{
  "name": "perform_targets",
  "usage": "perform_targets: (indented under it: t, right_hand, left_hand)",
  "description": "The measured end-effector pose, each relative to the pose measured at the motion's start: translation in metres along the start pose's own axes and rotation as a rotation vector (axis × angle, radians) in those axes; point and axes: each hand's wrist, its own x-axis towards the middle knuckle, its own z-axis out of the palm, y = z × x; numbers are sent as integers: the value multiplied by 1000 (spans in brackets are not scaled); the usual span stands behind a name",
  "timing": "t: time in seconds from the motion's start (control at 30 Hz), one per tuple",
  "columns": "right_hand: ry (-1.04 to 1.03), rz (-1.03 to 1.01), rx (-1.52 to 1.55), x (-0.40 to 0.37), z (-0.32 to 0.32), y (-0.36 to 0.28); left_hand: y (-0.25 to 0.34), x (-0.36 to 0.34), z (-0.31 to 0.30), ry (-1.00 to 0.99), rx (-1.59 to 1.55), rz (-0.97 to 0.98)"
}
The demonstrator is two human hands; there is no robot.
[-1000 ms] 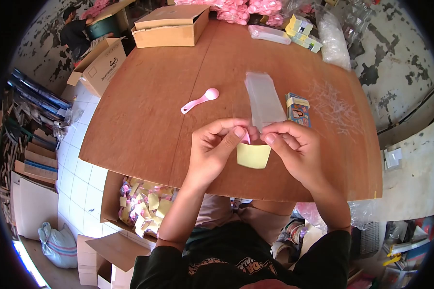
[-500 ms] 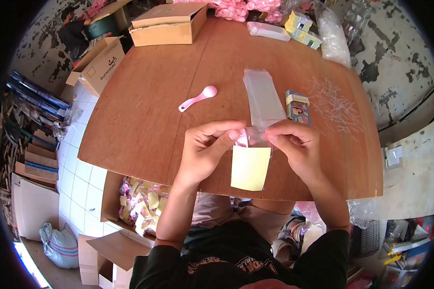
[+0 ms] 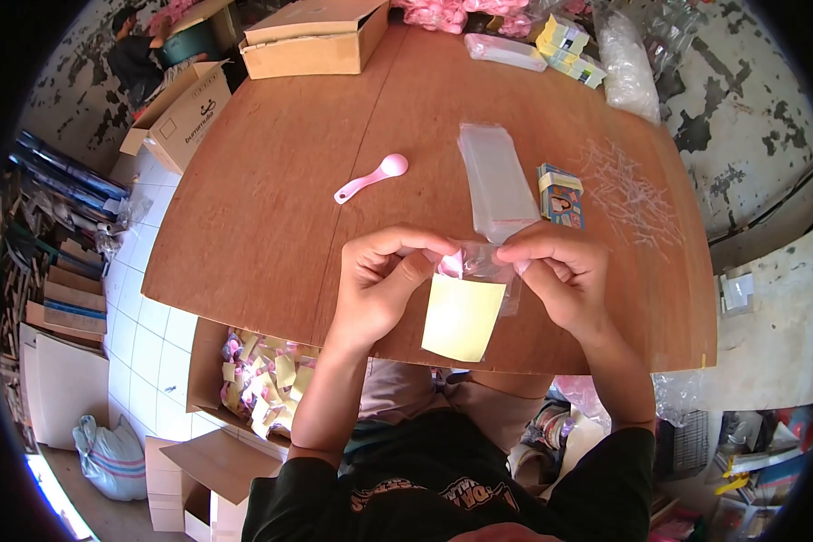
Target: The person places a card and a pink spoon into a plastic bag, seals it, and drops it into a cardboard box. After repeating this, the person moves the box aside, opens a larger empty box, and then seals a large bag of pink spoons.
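Between my two hands, near the table's front edge, hangs a small clear plastic bag [image 3: 481, 259] with a pale yellow card [image 3: 463, 318] and something pink in it. My left hand [image 3: 384, 275] pinches the bag's upper left corner by the pink part. On the other side my right hand [image 3: 560, 271] pinches the upper right corner. Just beyond my fingers lies a stack of clear bags [image 3: 499, 181]. To its right is a banded bundle of printed cards [image 3: 562, 196]. A pink spoon [image 3: 371, 178] lies on the table, away from both hands.
White thin strips [image 3: 630, 194] lie scattered on the right of the table [image 3: 271, 199]. A cardboard box [image 3: 316, 45] stands at the back. Below the left edge is a box of filled packets [image 3: 266, 379]. A person [image 3: 135, 59] is at the far left.
The bag and yellow card have tilted and shifted slightly left and down between my hands. Both hands still pinch the bag. The view has moved slightly.
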Motion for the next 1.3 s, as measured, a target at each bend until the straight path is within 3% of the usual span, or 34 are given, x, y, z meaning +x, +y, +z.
perform_targets:
  t: [0.2,0.43,0.63,0.83,0.93,1.0,1.03,1.07,1.1,1.17,1.23,1.27,1.3]
  right_hand:
    - [-43,-139,-147,6,0,-4]
    - [-21,-115,-166,6,2,-6]
    - [-118,-166,-187,5,1,-8]
    - [15,-129,-169,-1,13,-4]
    - [-155,46,-9,-5,15,-14]
    - [-193,87,-56,-6,4,-9]
    - [-230,126,-105,-7,-3,-6]
    - [-217,102,-249,-4,-9,-4]
    - [-179,126,-355,-2,-16,3]
    - [-142,309,-485,3,-31,15]
    - [-122,260,-621,11,-49,36]
    - [-107,208,-758,15,-56,45]
    - [-101,208,-757,20,-61,53]
  left_hand:
    - [-1,-1,-2,7,-35,50]
    - [-5,-3,-6,25,-10,54]
    - [0,-4,-6,-3,-32,19]
    - [6,-11,-2,-62,-42,7]
    - [21,-37,-18,-148,112,-31]
    - [41,-62,-34,-238,197,-186]
    - [45,-66,-45,-435,329,-145]
    - [48,-75,-51,-549,267,-287]
    - [46,-85,-62,-692,391,-282]
    - [44,-109,-85,-743,749,-549]
    - [29,-148,-115,-516,1341,-827]
    - [18,-178,-139,-347,1471,-720]
    - [18,-189,-140,-374,1789,-770]
